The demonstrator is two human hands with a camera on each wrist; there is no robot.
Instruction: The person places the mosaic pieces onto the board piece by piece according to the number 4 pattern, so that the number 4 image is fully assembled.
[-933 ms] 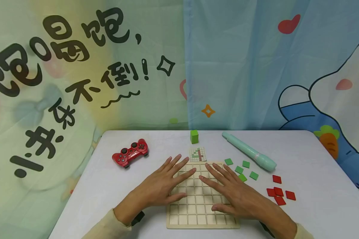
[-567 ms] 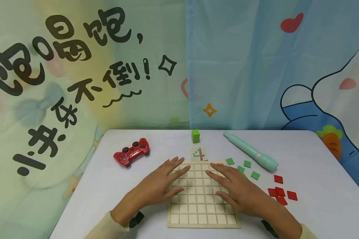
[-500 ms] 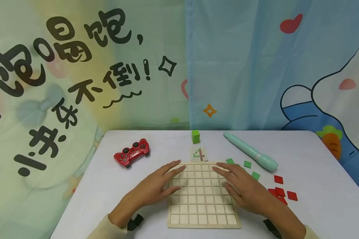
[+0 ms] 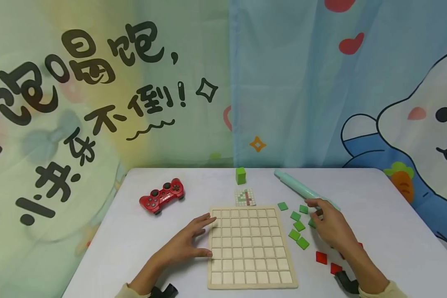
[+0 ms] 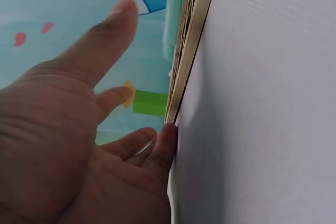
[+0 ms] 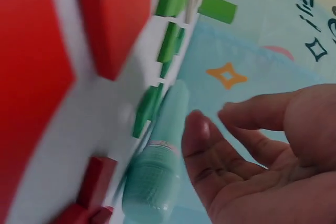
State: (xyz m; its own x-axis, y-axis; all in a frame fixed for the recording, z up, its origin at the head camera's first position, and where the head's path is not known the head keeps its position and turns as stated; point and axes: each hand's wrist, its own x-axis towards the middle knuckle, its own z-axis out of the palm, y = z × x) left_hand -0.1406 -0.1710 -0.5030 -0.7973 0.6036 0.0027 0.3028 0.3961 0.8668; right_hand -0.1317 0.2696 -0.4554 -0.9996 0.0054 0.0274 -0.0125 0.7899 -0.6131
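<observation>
A pale wooden grid board lies on the white table. My left hand is at its left edge, thumb and fingers spread apart; in the left wrist view a fingertip is right at the board's side. My right hand hovers over the right side with bent fingers, and the right wrist view shows nothing between thumb and fingers. Below and left of it lie several green square tiles. Several red tiles lie nearer me, some hidden by the right hand and forearm.
A small card with a grid picture lies behind the board, with a green block beyond it. A red game controller sits at the back left. Behind the right hand lies a mint-green tube-shaped object, partly covered.
My right hand has left the board and moved right, over the tiles. The left hand has drawn back to the board's left edge. Some tiles now lie closer to the board.
</observation>
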